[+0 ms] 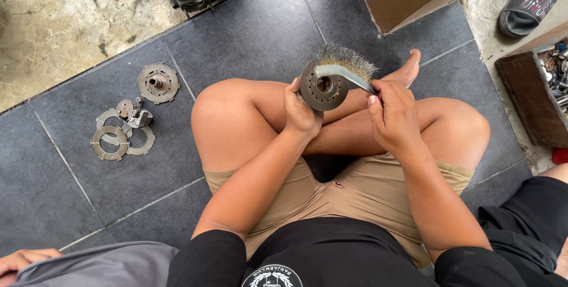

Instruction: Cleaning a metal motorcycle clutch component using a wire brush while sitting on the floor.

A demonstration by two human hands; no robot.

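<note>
Two hands [302,112] [393,115]: one disc [319,89], one wire brush [346,65]; perhaps touching.

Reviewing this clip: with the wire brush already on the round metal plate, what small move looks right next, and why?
Probably a short brush stroke across the plate's face. The left hand grips the round perforated plate by its edge, face towards the person, and the right hand holds the wire brush with its bristles at the upper rim.

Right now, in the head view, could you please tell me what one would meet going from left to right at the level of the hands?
Flat metal rings on the floor tiles → toothed round plate → left hand → perforated metal disc → wire brush → right hand → wooden box of parts.
</note>
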